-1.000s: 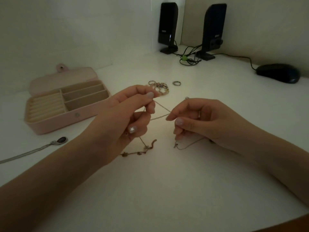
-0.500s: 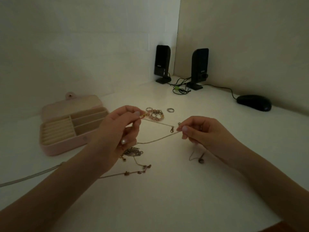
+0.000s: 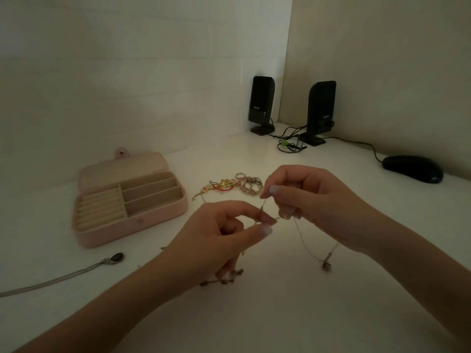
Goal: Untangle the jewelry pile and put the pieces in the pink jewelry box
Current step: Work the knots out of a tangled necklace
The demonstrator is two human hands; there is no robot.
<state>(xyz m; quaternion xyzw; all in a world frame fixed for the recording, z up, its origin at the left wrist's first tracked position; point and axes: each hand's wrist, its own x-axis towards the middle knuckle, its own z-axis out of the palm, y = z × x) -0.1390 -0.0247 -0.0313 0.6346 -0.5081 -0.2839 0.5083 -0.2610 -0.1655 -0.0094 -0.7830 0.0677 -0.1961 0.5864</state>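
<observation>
My left hand (image 3: 224, 233) and my right hand (image 3: 313, 200) are raised over the white desk, both pinching a thin gold chain (image 3: 302, 238) between thumb and forefinger. The chain hangs down from my right hand to a small clasp (image 3: 325, 265) near the desk. A beaded strand (image 3: 224, 277) dangles under my left hand. Behind the hands lies a pile of rings and colourful bracelets (image 3: 237, 186). The pink jewelry box (image 3: 132, 225) stands open at the left, its ring rolls and compartments showing nothing inside.
A silver necklace with a dark pendant (image 3: 116, 258) lies in front of the box at the left. Two black speakers (image 3: 262, 105) with tangled cables (image 3: 289, 145) stand in the back corner. A black mouse (image 3: 413, 169) sits at the far right.
The hands have come closer together and my right hand has risen above the left. The stretch of chain between them has shortened. The camera has tilted up, showing more wall.
</observation>
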